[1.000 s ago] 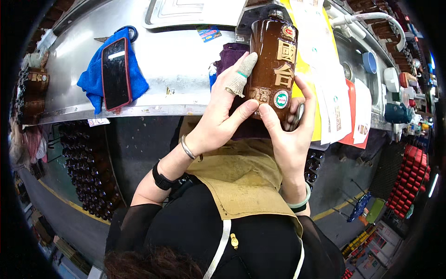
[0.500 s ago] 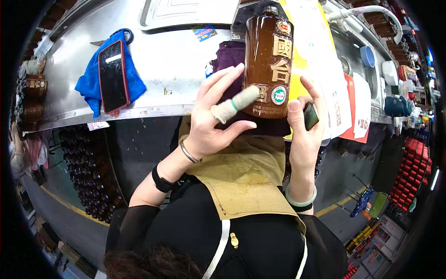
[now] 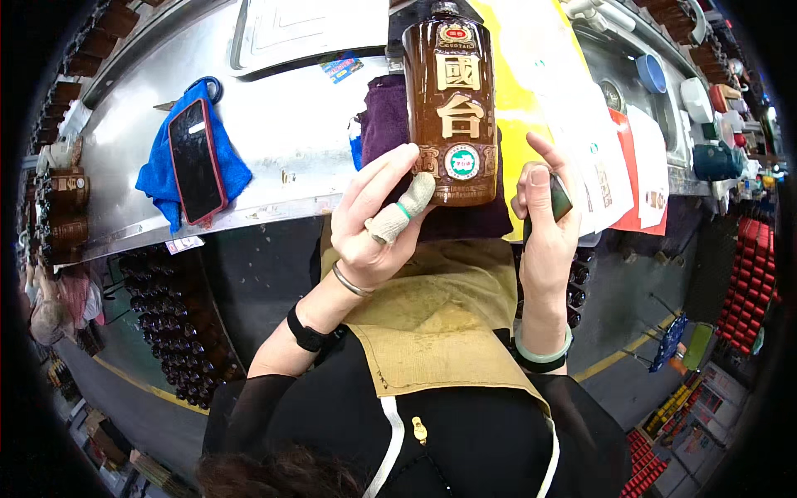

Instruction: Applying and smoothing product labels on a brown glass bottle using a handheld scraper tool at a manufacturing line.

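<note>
A brown glazed bottle (image 3: 452, 91) with raised gold characters and a round green-and-white sticker lies on a dark purple cloth (image 3: 383, 116), its neck away from me. My left hand (image 3: 378, 207) grips the bottle's lower left corner; a knitted finger cover (image 3: 402, 209) with a green band wraps one finger. The thumb is mostly hidden by the bottle's base. Right of the bottle and apart from it, my right hand (image 3: 548, 220) is closed around a smooth dark green piece (image 3: 560, 199), whose kind I cannot make out.
On the metal bench at left, a red-cased phone (image 3: 198, 162) rests on a blue cloth (image 3: 154, 178), scissors beside it. A metal tray (image 3: 307, 33) lies at the back. White sheets (image 3: 573, 124) and a red sheet (image 3: 624, 166) lie at right, near a sink with a blue cup (image 3: 652, 74).
The bottle has turned about its length, bringing its gold characters and sticker round to face up. My left fingers, spread before, have closed on its lower corner. My right hand still holds the green piece.
</note>
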`<state>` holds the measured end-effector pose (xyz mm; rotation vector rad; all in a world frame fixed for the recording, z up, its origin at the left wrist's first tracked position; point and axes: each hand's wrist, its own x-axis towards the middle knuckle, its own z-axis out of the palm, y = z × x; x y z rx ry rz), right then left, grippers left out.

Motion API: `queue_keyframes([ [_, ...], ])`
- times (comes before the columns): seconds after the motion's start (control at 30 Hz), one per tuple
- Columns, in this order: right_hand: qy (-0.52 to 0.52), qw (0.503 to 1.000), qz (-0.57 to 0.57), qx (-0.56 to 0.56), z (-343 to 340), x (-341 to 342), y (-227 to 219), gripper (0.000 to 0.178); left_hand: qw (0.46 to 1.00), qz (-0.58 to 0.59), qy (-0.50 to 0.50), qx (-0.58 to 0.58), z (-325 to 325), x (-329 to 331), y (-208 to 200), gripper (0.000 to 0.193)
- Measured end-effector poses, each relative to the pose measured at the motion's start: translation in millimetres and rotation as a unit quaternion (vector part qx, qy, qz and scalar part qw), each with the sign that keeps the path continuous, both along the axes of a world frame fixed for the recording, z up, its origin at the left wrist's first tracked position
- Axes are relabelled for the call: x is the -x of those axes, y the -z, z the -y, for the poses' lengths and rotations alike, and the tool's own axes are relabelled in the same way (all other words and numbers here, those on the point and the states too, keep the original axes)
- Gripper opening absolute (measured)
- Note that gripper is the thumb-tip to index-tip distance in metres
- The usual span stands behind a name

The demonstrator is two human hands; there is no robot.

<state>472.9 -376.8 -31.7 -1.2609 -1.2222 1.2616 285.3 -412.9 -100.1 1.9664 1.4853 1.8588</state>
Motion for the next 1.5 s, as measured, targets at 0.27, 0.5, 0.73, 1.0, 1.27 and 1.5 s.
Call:
queue_keyframes([
  [0.27,0.000,0.999,0.033,-0.015,-2,5,-1,0.033,0.997,-0.074,0.014,0.002,-10,0,-21,0.043],
  [0.5,-0.050,0.995,0.084,-0.014,-7,8,1,0.051,0.998,-0.001,0.028,0.056,2,2,-5,0.044],
  [0.73,-0.098,0.980,0.172,-0.016,-12,10,-9,0.067,0.997,-0.008,0.037,0.060,3,3,-5,0.046],
  [1.0,-0.124,0.984,0.123,0.020,-15,9,-12,0.069,0.998,-0.012,0.046,0.049,2,6,-4,0.046],
  [1.27,-0.120,0.980,0.152,0.033,-16,12,-14,0.072,0.997,-0.005,0.047,0.055,3,6,-4,0.046],
  [1.5,-0.143,0.986,0.030,0.082,-17,-5,-12,0.072,0.996,-0.072,0.031,0.044,1,9,-14,0.047],
])
